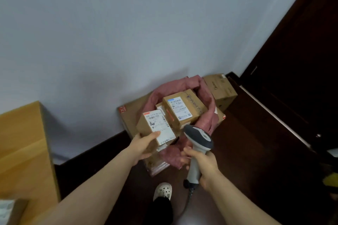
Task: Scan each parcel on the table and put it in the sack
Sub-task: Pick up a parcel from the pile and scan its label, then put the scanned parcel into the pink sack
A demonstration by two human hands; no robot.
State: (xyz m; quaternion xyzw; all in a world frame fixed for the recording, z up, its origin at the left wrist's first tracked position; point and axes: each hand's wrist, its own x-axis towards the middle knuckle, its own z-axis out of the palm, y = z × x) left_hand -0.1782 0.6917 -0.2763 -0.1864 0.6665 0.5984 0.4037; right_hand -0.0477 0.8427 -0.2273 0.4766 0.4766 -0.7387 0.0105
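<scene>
Your left hand [143,145] grips small parcel [155,129] from below, thumb on white label — box held right over mouth of pink sack [206,104]. Right hand [204,165] wrapped round scanner [198,144] handle, head tilted toward sack. Bigger labelled box [184,108] already inside (another tucked beside it). Table [22,144] off to left.

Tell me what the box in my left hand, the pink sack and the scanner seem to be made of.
Box: brown cardboard, matte, folded edges, with a white paper label. Pink sack: soft crumpled sheet, probably woven plastic or cloth; too blurred to tell which. Scanner: hard moulded plastic, grey and white, smooth with a slight sheen.
</scene>
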